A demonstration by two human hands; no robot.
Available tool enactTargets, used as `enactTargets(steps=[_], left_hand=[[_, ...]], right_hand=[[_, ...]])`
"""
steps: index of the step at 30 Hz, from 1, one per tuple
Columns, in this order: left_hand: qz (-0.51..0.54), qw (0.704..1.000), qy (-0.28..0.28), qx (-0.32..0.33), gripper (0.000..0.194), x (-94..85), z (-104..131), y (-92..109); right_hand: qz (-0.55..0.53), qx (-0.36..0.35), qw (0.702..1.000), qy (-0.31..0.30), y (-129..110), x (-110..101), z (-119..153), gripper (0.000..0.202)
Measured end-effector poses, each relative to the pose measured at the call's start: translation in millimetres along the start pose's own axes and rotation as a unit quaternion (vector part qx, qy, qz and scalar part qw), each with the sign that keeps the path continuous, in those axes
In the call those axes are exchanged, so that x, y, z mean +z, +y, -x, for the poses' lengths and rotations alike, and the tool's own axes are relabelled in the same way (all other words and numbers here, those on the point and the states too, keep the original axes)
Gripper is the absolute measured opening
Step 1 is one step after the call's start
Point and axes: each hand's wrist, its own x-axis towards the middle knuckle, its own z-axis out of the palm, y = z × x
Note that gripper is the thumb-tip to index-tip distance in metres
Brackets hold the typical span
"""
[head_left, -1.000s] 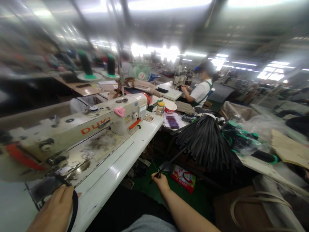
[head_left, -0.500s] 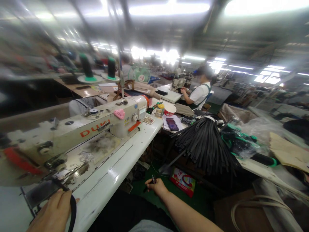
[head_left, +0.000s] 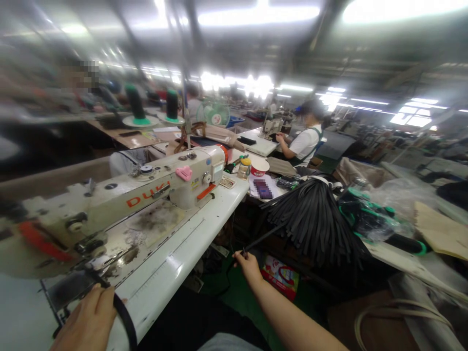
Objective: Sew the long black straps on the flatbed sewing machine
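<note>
Beyond the far right end of the sewing machine (head_left: 175, 180), I see a clear jar (head_left: 243, 170) with a yellow lid, its contents too blurred to name. Just right of it stands a red-and-white tub (head_left: 260, 168); I cannot see inside. Near the jar, a small tray (head_left: 227, 182) holds tiny items. Farther right, a clear plastic bag (head_left: 376, 222) covers dark spools with green ends.

The black strip (head_left: 126, 319) is narrow, flat-looking and matt. It lies at the near left, running from beside the machine's needle end under my left hand (head_left: 87, 312) and curving down toward me over the white table (head_left: 175, 261).

That hand lies over the strip, fingers together and slightly bent, thumb tip showing past its right side; I cannot tell whether it grips. My right hand (head_left: 248, 265), beyond the table's edge, is pinched closed on a thin dark piece (head_left: 244, 252), too small to identify.
</note>
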Motion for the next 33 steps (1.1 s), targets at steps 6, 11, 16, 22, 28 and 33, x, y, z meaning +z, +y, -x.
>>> enactTargets(steps=[6, 11, 16, 22, 28, 33], left_hand=[[-0.008, 1.0, -0.003, 0.006, 0.038, 12.7, 9.8, -4.5], [-0.007, 0.999, -0.031, 0.02, 0.036, -10.5, 10.5, 12.6], [-0.024, 0.999, -0.042, 0.007, 0.041, -28.7, 7.5, 28.8], [-0.021, 0.999, -0.042, -0.008, 0.041, -34.7, 2.4, 31.6], [0.003, 0.998, -0.066, -0.006, 0.049, -44.9, 0.4, 35.2], [0.005, 0.998, -0.053, -0.016, 0.041, -47.6, -3.5, 39.2]], right_hand=[[0.02, -0.029, 0.999, -0.029, -13.8, 15.3, 9.5, 0.067], [0.051, -0.083, 0.993, -0.067, -42.2, 20.6, 13.4, 0.071], [0.083, -0.125, 0.969, -0.194, -59.0, 38.3, 39.4, 0.069], [0.15, -0.194, 0.907, -0.342, -65.8, 59.6, 60.0, 0.059], [0.165, -0.223, 0.877, -0.392, -77.4, 76.8, 71.2, 0.055], [0.193, -0.218, 0.87, -0.398, -90.5, 98.1, 70.4, 0.069]])
